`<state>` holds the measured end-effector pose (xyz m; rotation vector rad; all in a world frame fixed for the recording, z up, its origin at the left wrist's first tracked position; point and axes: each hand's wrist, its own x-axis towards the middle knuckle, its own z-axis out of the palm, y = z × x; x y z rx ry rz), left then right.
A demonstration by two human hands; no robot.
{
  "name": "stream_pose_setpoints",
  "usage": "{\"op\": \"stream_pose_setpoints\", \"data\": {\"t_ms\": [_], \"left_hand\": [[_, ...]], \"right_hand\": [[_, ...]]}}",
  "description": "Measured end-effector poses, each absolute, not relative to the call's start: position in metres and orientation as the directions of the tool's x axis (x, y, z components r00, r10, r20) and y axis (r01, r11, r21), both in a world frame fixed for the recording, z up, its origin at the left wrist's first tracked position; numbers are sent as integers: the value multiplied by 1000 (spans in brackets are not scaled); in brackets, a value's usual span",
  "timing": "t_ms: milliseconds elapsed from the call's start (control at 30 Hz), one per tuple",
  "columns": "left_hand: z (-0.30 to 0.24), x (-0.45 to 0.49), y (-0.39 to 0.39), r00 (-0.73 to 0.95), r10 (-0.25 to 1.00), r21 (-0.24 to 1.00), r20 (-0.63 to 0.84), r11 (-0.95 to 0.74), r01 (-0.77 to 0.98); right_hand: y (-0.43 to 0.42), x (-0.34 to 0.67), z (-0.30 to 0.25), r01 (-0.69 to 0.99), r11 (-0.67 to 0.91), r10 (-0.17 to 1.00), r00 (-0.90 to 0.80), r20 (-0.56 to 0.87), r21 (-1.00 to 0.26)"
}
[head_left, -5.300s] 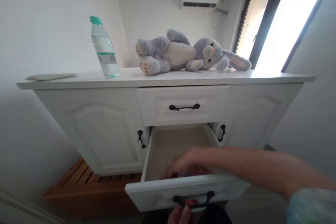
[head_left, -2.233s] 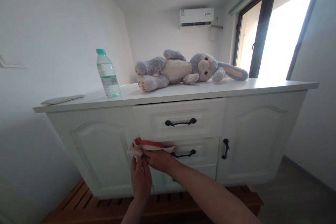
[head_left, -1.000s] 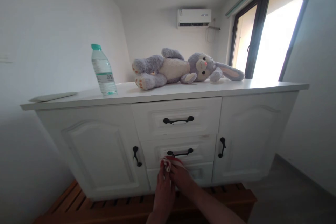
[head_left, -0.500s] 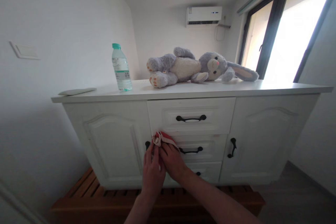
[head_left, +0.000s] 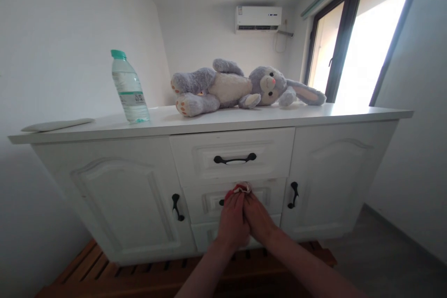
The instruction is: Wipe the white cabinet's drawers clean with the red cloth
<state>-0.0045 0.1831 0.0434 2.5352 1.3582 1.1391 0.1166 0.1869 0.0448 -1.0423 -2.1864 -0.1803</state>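
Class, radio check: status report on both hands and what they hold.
Left hand and right hand together, pinching a red-and-white cloth. Cloth bunched, before the middle drawer. Drawers shut. Bottle and toy rabbit on top, well clear.

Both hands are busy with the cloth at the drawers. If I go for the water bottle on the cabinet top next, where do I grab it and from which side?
Probably the water bottle is best gripped around its labelled middle, coming from the front. It stands upright near the front edge of the cabinet top, with the wall close behind it. The flat pale object to its left and the plush rabbit to its right lie apart from it.
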Motion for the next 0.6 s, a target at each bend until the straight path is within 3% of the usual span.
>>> {"op": "stream_pose_setpoints", "data": {"t_ms": [167, 333, 467, 600], "left_hand": [[50, 65, 182, 499, 729, 427, 468, -681, 594], [30, 75, 174, 536, 762, 449, 363, -647, 616], [-4, 53, 163, 529, 809, 463, 255, -583, 668], [-34, 13, 162, 430, 850, 447, 306, -526, 723]], "right_hand": [[176, 192, 27, 819, 560, 639, -333, 694, -122], [177, 205, -18, 895, 441, 647, -264, 715, -68], [182, 185, -55, 857, 514, 559, -371, 742, 42], [188, 141, -73, 826, 564, 573, -401, 714, 11]]}}
